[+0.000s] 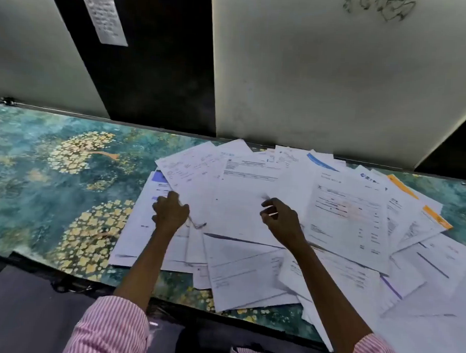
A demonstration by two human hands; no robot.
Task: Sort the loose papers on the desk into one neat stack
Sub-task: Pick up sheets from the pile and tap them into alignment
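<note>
**A:** Where are the sheets sitting?

**B:** The loose white printed papers [252, 188] are lying fanned and overlapping across the right half of the teal blossom-patterned table [53, 168]. The sheets are pointing every way and are not squared up.

**A:** Hands?

**B:** The left hand [170, 212] is curling its fingers round the near-left edge of a tilted top sheet and gripping it. The right hand [282, 222] is hovering over the middle of the spread with thumb and forefinger bent. Blur is hiding whether it is pinching paper, so I cannot tell.

**A:** Edges?

**B:** The far sheets are reaching the foot of the pale grey wall panel [324, 73]. The near sheets are hanging over the table's front edge, on the right. An orange-banded sheet [435, 217] is sticking out at the right fringe.

**A:** Room to move?

**B:** Patterned cloth is showing all along the left of the spread, from back rail to front edge.
</note>
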